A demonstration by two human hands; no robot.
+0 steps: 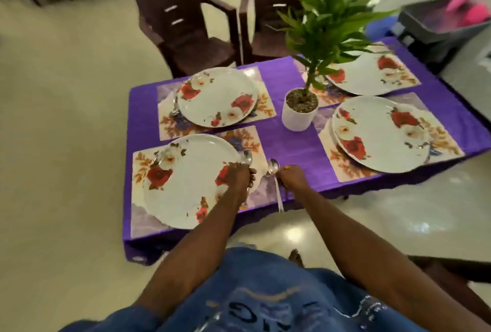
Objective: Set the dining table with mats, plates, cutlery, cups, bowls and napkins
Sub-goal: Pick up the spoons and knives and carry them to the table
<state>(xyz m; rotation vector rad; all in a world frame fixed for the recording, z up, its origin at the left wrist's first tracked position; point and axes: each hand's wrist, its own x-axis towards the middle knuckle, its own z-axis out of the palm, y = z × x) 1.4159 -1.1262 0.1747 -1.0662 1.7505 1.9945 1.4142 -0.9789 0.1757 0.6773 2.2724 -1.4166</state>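
A low table (pixel 287 145) under a purple cloth carries floral mats, each with a white rose-patterned plate. The near-left plate (pixel 186 180) lies on its mat (pixel 148 214). My left hand (pixel 240 176) grips a spoon (pixel 247 157) at that plate's right edge, bowl end pointing away. My right hand (pixel 291 176) holds another spoon (pixel 273 169) over the cloth just right of the mat, handle sticking out toward me. Cutlery (pixel 174 112) peeks from under the far-left plate (pixel 216 96). Two more plates sit near right (pixel 380 133) and far right (pixel 369 76).
A potted green plant in a white pot (pixel 299 116) stands mid-table, its leaves reaching high. Two dark brown plastic chairs (pixel 186 20) stand beyond the table. A grey bin (pixel 438 25) with pink items is at the far right. Pale floor surrounds the table.
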